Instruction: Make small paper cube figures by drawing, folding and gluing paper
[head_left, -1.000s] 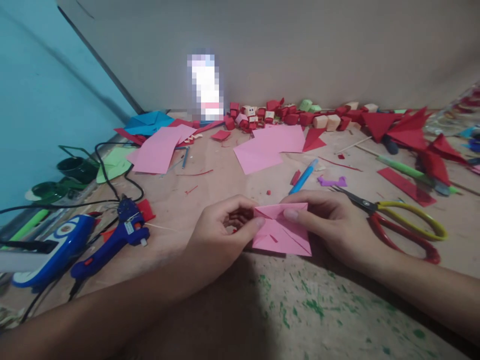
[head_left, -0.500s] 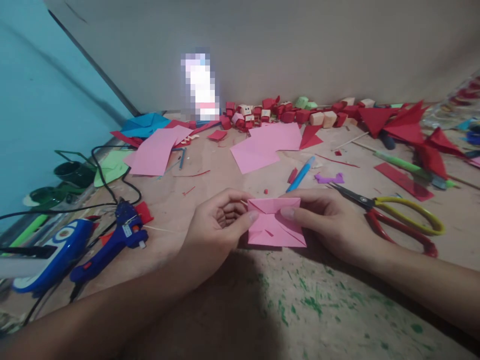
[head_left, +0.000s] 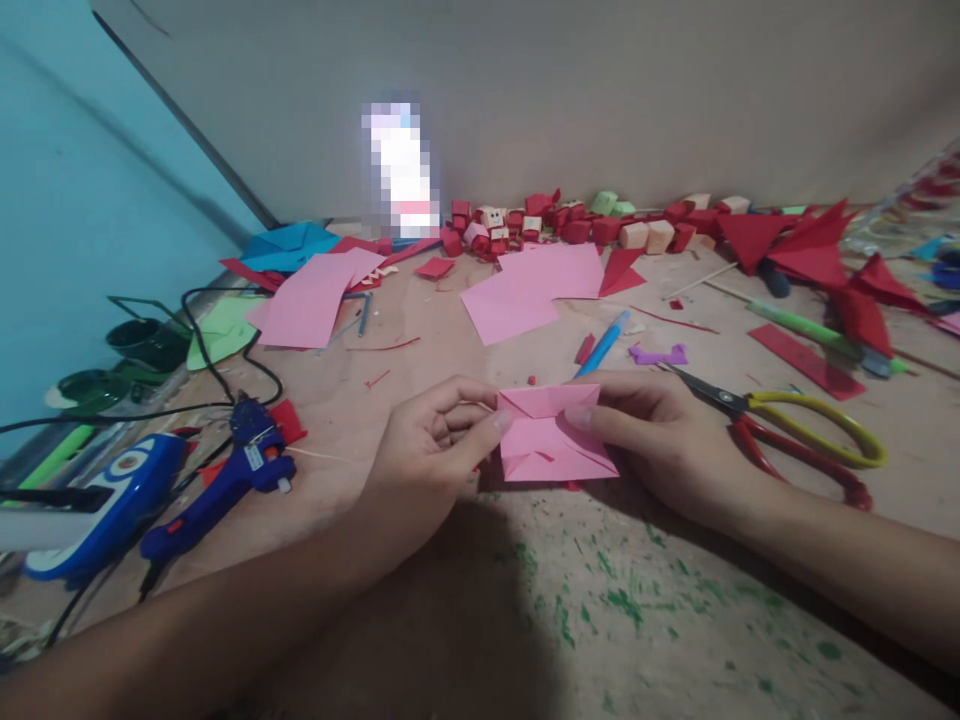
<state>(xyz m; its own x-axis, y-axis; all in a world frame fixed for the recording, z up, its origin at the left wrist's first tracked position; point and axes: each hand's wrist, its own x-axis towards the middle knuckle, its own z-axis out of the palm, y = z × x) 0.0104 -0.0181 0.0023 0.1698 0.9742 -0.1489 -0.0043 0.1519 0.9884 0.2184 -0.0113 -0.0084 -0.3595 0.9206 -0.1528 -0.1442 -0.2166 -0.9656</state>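
A small folded pink paper (head_left: 559,440) is held up near the middle of the view, with creased flaps along its far and near edges. My left hand (head_left: 446,435) pinches its left side, thumb on top and fingers curled behind. On the right side my right hand (head_left: 649,430) grips it the same way, thumb on the face. Just beyond the paper a blue pen (head_left: 604,345) lies on the table. Scissors (head_left: 739,402) with one yellow and one red handle lie beside my right hand.
Pink sheets (head_left: 525,295) lie farther back, before a row of small red paper boxes (head_left: 577,232). On the left are a blue glue gun (head_left: 251,465), its cable and a blue-white tape dispenser (head_left: 124,510). A blurred bright phone (head_left: 405,170) stands behind.
The folded pink paper has shifted slightly away and tilted, and its far flap stands more open. Both hands have kept hold of it and moved little.
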